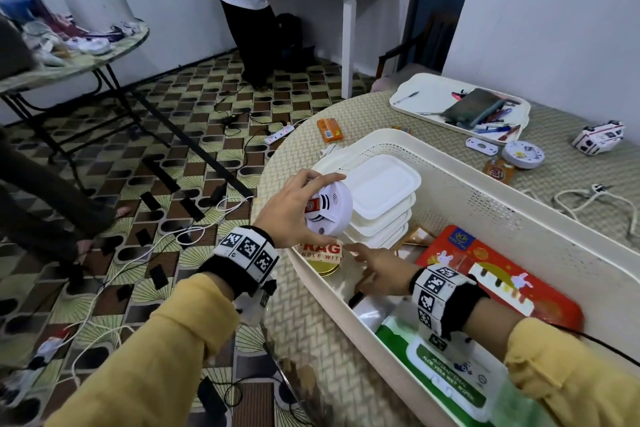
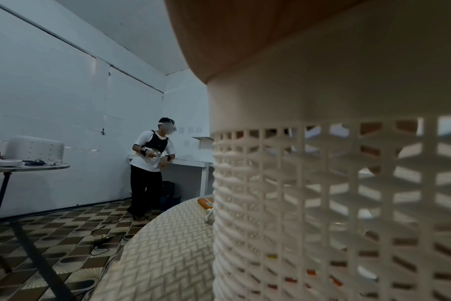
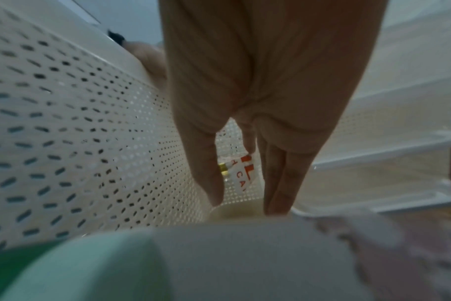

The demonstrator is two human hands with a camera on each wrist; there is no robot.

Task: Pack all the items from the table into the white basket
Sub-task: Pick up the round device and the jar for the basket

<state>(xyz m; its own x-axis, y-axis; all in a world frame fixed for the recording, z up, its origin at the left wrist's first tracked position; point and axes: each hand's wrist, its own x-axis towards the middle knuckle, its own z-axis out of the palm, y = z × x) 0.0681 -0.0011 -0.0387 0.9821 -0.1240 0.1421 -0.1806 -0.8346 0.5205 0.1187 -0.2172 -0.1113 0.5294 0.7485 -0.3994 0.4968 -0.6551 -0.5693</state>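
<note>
**Smoke alarm on its way into the basket**

The table [image 1: 346, 367] carries a long white basket [image 1: 519, 215], and the step in hand is to put 1 more item inside it. The basket already holds a stack of white trays [image 1: 381, 198] at its far end, a red box [image 1: 498, 270] along the middle, a green pack of wet wipes [image 1: 446, 374] at the near end, and a roll of tape [image 1: 322, 253] with red letters in the left corner.

The left hand [image 1: 294, 208] holds a round white smoke alarm [image 1: 327, 211] just above the left rim of the basket, next to the trays. Its fingers are curled around the edge of the alarm, with the thumb below. The right hand [image 1: 377, 269] is inside the basket, near the tape, with its fingers [image 3: 278, 183] straight and a little apart; it grips nothing.

I judge that the next move is to lower the alarm into the free place between the trays and the tape. The right hand may need to push the tape aside or to move away first, because the space there looks narrow.

Much work remains: an orange packet [image 1: 330, 129], a white tray with pens [image 1: 408, 97], a toy car [image 1: 599, 137], a small round device [image 1: 523, 153] and a white cable [image 1: 588, 201] lie on the table outside the basket.
</note>
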